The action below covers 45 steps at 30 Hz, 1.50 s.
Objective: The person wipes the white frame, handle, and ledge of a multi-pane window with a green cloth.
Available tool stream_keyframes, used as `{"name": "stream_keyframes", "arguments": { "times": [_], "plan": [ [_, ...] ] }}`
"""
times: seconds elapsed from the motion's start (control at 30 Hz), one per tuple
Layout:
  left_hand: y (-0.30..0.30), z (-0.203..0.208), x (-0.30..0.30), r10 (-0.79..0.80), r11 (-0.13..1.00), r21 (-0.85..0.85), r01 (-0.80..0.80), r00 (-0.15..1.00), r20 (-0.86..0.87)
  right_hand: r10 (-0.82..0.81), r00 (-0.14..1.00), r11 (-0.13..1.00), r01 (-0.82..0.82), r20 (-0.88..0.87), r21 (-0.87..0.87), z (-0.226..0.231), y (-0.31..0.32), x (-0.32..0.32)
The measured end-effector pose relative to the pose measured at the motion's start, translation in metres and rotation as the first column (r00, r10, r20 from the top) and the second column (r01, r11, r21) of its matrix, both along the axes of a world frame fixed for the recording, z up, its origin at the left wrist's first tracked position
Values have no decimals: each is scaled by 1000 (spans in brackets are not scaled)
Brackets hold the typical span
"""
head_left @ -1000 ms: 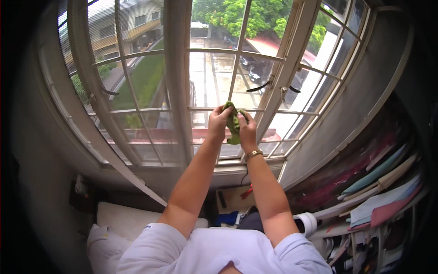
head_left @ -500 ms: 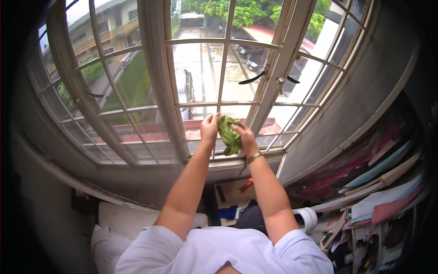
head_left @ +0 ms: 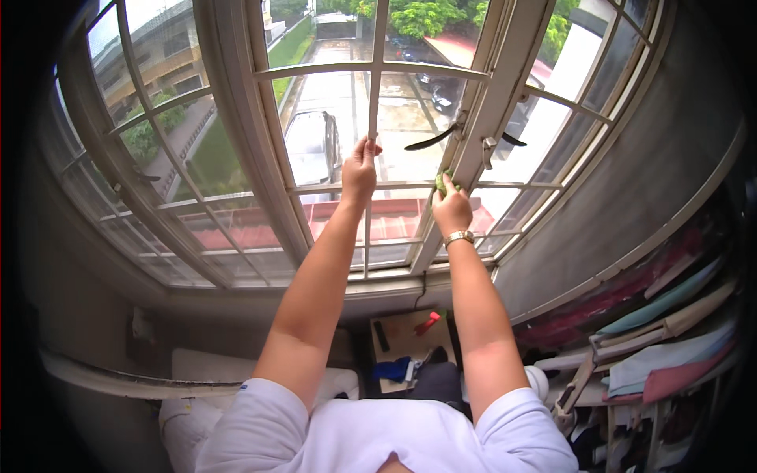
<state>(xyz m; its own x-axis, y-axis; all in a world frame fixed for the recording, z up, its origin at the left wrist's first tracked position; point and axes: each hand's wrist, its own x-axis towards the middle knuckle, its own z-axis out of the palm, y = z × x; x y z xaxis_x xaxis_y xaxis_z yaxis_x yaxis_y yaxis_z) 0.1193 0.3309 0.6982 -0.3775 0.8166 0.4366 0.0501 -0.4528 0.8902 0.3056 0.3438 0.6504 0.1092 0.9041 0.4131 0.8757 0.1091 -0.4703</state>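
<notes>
My left hand (head_left: 359,175) is raised to the window, its fingers closed around the thin vertical glazing bar (head_left: 374,102) in the middle sash. To its right, my right hand (head_left: 452,208) holds a green cloth (head_left: 442,182) bunched under the fingers. Most of the cloth is hidden by that hand. It presses against the sash's right upright, by the end of a horizontal bar. Above the cloth, a dark window handle (head_left: 432,140) sticks out to the left. A metal latch (head_left: 488,151) sits on the neighbouring frame.
Below the sill stands a small wooden table (head_left: 402,325) with a red-handled object (head_left: 428,322) and a blue item (head_left: 392,369). Folded clothes (head_left: 670,355) fill a rack at the right. A pale cushion (head_left: 209,366) lies at the lower left, near a curved rail (head_left: 118,378).
Both hands were together on the cloth and have parted. My left hand moved up to the glazing bar; my right hand carried the cloth up and right to the sash's upright.
</notes>
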Motion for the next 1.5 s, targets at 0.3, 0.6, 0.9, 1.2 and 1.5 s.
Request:
{"name": "stream_keyframes", "arguments": {
  "times": [0.3, 0.6, 0.9, 1.2, 1.5],
  "plan": [
    [3, -4, -9, -6, 999, 40, 7, 1000, -21, 281, 945, 959, -281, -166, 22, -18, -10, -66],
    [-10, 9, 1, -86, 996, -36, 88, 995, 44, 180, 938, 983, -165, -296, 76, -13, -10, -32],
    [-41, -34, 3, 66, 998, -9, -66, 958, 279, 463, 549, 766, -642, -696, 3, -26, -4, -70],
    [-78, -101, 8, -276, 826, -229, 515, 723, 633, 1, -224, 683, -712, -975, 164, -29, -66, -42],
    [-91, -84, -14, -333, 838, -142, 527, 699, 633, 50, -188, 792, -590, -981, 154, -56, -82, -55]
  ]
}}
